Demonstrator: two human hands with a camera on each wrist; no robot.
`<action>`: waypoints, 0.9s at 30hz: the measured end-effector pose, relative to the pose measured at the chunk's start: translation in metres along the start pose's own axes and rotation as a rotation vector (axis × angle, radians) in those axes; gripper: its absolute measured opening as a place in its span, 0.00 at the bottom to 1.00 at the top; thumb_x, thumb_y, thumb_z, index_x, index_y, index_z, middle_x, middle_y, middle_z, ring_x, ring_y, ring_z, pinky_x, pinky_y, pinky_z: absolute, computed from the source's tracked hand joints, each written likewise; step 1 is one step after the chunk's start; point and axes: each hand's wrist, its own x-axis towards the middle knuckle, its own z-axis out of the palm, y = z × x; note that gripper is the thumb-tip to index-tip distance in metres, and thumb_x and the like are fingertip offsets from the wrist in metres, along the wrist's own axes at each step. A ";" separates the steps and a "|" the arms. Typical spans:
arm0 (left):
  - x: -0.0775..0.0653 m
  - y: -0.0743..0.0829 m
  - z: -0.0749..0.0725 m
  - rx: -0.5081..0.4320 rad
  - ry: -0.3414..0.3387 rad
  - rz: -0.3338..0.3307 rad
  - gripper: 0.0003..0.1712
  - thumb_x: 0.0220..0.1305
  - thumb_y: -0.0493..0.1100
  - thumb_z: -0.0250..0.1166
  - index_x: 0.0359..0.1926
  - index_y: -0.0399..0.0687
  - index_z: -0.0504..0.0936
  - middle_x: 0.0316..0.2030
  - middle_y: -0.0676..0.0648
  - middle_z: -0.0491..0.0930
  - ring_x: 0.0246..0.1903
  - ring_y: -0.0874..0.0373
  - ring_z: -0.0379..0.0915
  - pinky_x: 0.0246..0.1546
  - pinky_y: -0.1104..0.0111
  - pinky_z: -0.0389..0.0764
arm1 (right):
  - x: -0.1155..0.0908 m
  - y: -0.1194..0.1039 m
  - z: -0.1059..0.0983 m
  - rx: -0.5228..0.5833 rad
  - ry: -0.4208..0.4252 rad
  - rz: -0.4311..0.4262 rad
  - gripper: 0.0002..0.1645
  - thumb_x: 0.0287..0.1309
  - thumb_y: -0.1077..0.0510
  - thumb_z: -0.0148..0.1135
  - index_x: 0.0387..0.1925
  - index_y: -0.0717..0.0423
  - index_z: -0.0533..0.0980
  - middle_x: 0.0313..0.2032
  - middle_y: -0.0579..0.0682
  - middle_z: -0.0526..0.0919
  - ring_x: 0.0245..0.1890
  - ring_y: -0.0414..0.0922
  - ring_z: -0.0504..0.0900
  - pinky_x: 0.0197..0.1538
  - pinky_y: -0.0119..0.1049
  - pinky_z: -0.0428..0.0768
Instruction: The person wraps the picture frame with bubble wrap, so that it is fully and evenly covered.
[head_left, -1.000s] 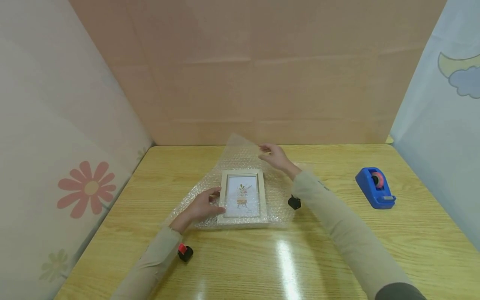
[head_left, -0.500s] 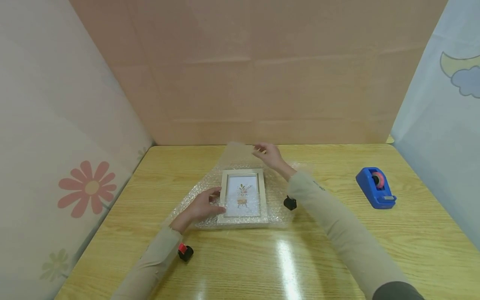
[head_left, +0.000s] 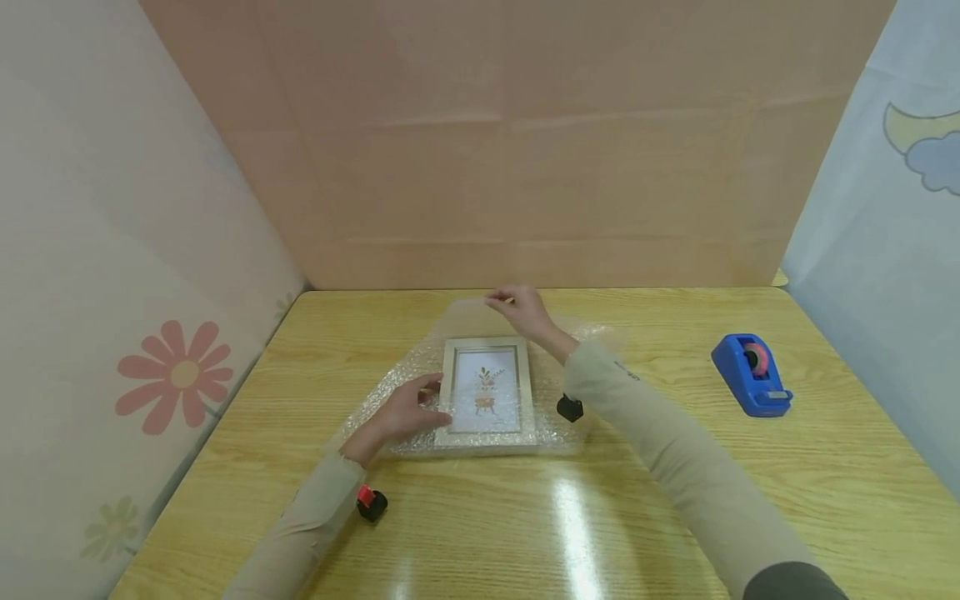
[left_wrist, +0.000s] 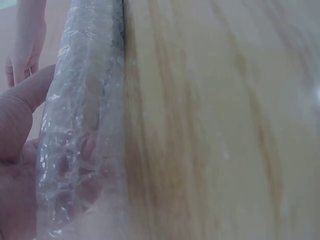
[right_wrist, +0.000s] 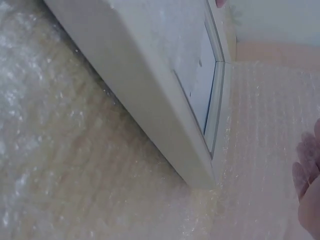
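Note:
A cream picture frame [head_left: 526, 392] with a plant picture lies face up on a sheet of bubble wrap [head_left: 558, 429]. Clear wrap covers the picture's lower part. At the frame's left edge, my left hand [head_left: 405, 408] rests its thumb and fingertips, spread apart, against frame and wrap. In the left wrist view, a bubble wrap fold [left_wrist: 80, 125] partly covers its fingers. Beyond the frame's top edge, my right hand [head_left: 523, 310] pinches the far part of the wrap between thumb and fingers. The right wrist view has the frame's corner [right_wrist: 200, 170] close up, with curled fingers [right_wrist: 305, 165] at its right.
A blue tape dispenser [head_left: 750, 379] with a reddish roll stands on the right of the wooden table [head_left: 465, 525]. A brown-pink panel [head_left: 510, 167] closes off the back. Small black wrist cameras hang at both cuffs.
My right hand has moved left and brought its fingertips together on the far part of the wrap. The raised wrap corner has come down. My left hand and the frame have stayed put.

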 end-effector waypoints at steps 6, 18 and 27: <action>-0.001 0.001 0.000 0.004 -0.001 0.002 0.46 0.44 0.47 0.72 0.65 0.49 0.62 0.57 0.44 0.69 0.54 0.46 0.65 0.52 0.56 0.71 | -0.006 -0.006 -0.005 0.014 -0.026 -0.017 0.12 0.60 0.58 0.55 0.39 0.62 0.79 0.38 0.55 0.83 0.39 0.48 0.80 0.43 0.40 0.77; 0.000 0.001 0.001 0.049 0.017 0.002 0.45 0.44 0.47 0.72 0.64 0.46 0.63 0.55 0.44 0.71 0.53 0.47 0.67 0.51 0.57 0.72 | -0.059 -0.010 -0.005 0.047 -0.313 -0.078 0.11 0.60 0.60 0.55 0.38 0.63 0.79 0.37 0.57 0.82 0.38 0.49 0.80 0.44 0.40 0.77; -0.003 0.001 -0.001 0.053 0.012 0.035 0.43 0.46 0.46 0.71 0.63 0.45 0.64 0.55 0.43 0.71 0.53 0.46 0.67 0.50 0.57 0.73 | -0.075 -0.004 0.010 -0.114 -0.472 -0.070 0.06 0.57 0.61 0.58 0.33 0.56 0.81 0.37 0.48 0.84 0.39 0.43 0.81 0.44 0.34 0.78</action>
